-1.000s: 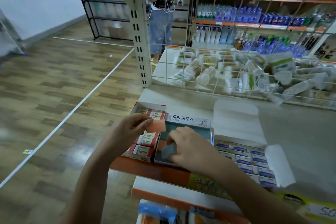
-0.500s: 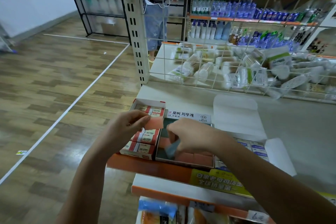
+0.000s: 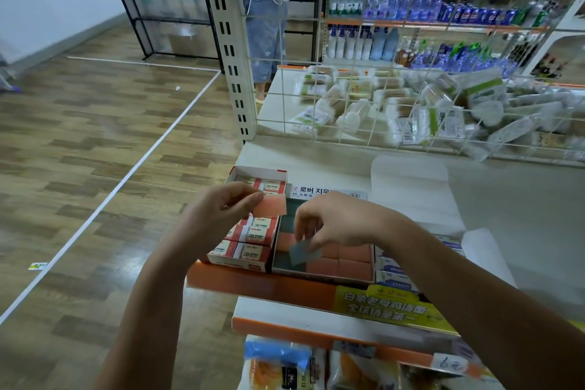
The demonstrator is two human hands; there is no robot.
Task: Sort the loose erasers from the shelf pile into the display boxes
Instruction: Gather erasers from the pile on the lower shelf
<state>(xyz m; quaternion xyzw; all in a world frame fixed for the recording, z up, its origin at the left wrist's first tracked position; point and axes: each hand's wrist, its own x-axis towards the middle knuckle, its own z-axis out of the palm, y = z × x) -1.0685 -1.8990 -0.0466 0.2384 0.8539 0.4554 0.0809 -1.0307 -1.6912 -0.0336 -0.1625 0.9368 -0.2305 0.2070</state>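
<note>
My left hand (image 3: pixel 218 215) pinches a flat orange eraser (image 3: pixel 271 205) above the seam between two display boxes. My right hand (image 3: pixel 340 222) pinches a grey-blue eraser (image 3: pixel 304 252) and holds it low over the middle display box (image 3: pixel 323 275), which holds orange and grey-blue erasers in rows. To its left stands a red-and-white box (image 3: pixel 253 236) of wrapped 2B erasers. A third box (image 3: pixel 394 275) of blue-labelled erasers sits to the right, largely hidden by my right forearm.
The boxes stand at the front edge of a white shelf (image 3: pixel 506 199) with an orange lip (image 3: pixel 259 285). A wire grid (image 3: pixel 411 123) behind holds piled packets. A person (image 3: pixel 266 16) stands beyond the shelf post (image 3: pixel 234 51). Wooden floor lies to the left.
My right hand has lifted slightly and drawn the grey-blue eraser toward the box's front. The left hand keeps the orange eraser in nearly the same place. The camera tilted up a little.
</note>
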